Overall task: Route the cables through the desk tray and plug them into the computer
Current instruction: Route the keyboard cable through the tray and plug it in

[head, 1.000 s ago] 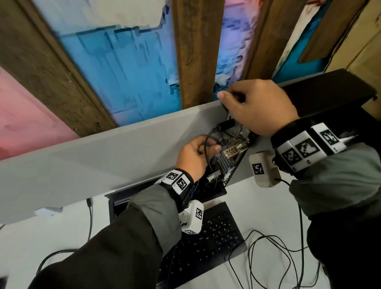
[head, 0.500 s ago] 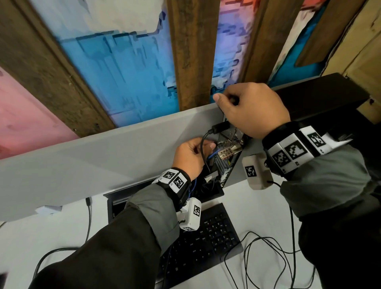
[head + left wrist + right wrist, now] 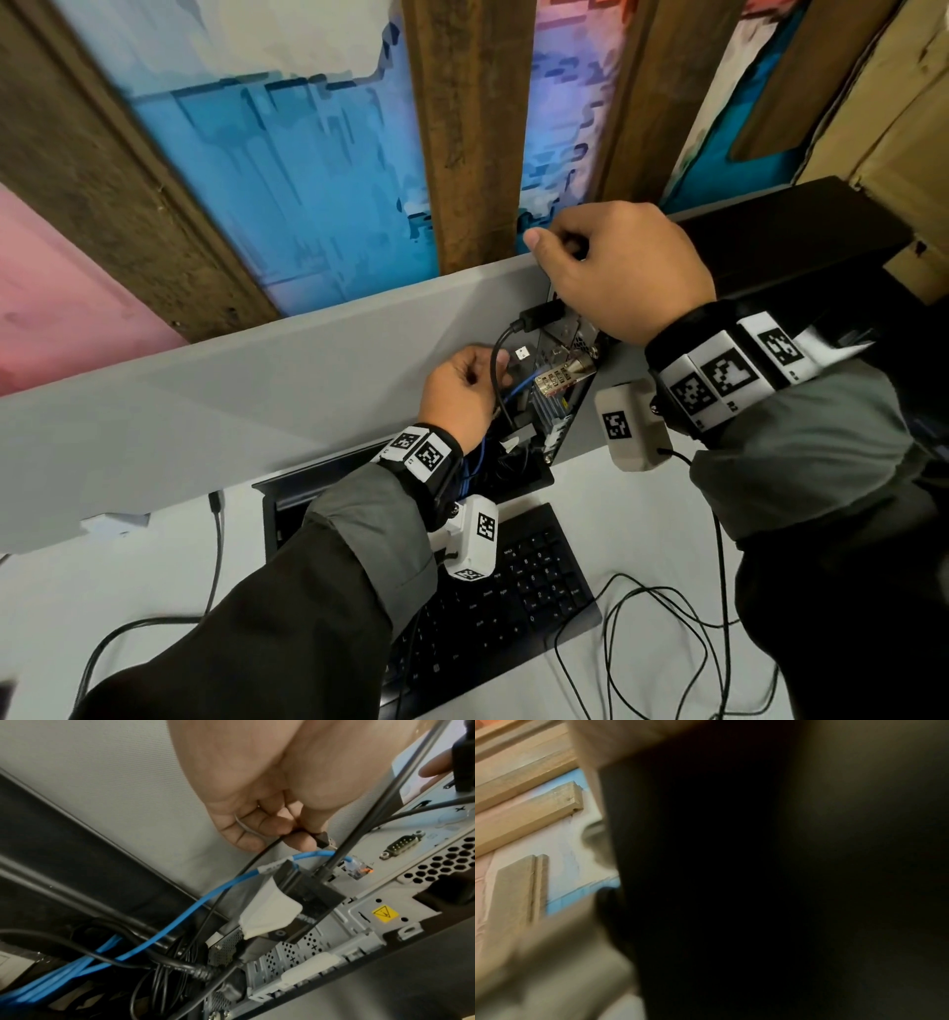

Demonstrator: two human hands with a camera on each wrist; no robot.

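Computer (image 3: pixel 557 406) rear panel is wedged beside the partition (image 3: pixel 257 390), cables crowding it. Left hand (image 3: pixel 459 395) pinches a black plug (image 3: pixel 322 839) at the panel's 10 o'clock; right hand (image 3: pixel 621 272) curls over the case top, at 12.

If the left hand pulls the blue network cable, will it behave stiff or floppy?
Probably springy, not limp: the blue network cable holds a smooth arc toward its plug. It looks light. Pulling may tug the plug, apparently seated in the computer's back panel.

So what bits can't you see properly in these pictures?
- Port for the black plug: left wrist view, the left hand and a thick cable hide it.
- Right hand's grip on the computer: head view, curled fingers hidden.
- Right wrist view: mostly dark and blurred.
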